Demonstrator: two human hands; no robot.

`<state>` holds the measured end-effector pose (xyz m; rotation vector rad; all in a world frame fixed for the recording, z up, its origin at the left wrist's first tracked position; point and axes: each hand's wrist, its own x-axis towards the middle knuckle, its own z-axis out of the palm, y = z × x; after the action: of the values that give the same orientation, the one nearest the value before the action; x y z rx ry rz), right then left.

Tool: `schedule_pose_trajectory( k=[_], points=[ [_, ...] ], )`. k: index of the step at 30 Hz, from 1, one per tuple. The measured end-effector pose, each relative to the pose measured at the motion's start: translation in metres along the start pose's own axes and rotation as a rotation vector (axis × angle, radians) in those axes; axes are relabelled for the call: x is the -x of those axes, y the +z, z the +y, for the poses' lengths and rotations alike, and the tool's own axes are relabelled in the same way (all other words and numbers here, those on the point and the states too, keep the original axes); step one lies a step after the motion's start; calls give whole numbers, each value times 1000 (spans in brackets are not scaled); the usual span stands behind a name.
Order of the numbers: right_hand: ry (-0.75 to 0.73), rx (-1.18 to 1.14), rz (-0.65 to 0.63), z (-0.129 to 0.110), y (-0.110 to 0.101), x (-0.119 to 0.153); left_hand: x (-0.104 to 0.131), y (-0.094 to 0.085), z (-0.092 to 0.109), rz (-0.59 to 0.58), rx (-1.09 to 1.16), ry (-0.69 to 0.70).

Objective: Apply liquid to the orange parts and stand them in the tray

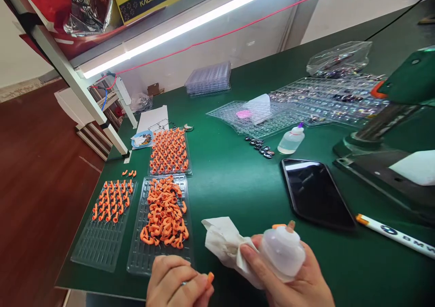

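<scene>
Orange plastic piece [210, 277] pinched at the fingertips of the left hand [176, 282], low at six o'clock. Right hand [292, 275], at five o'clock, grips a small white bottle [283, 251] and a crumpled cloth [226, 243]. Trays of orange pieces [165, 216] lie at nine o'clock on the green table [238, 180], a phone [316, 194] at two o'clock.

You held a translucent white bottle [283, 252] and a white cloth [224, 243]. The parts [165, 216] were orange, the table [238, 180] dark green, the phone [316, 194] black, the trays [102, 239] clear with a grid pattern.
</scene>
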<state>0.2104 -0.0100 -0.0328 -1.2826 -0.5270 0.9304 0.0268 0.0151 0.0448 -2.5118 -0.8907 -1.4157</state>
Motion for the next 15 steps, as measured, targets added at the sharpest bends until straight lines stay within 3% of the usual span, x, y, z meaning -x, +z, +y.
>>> schedule_pose_trajectory(
  k=[11, 15],
  points=[
    [32, 111, -155, 12, 2, 3, 7, -4, -5, 8, 98, -41],
    [69, 115, -157, 26, -5, 1, 17, -10, -14, 8, 20, -150]
  ],
)
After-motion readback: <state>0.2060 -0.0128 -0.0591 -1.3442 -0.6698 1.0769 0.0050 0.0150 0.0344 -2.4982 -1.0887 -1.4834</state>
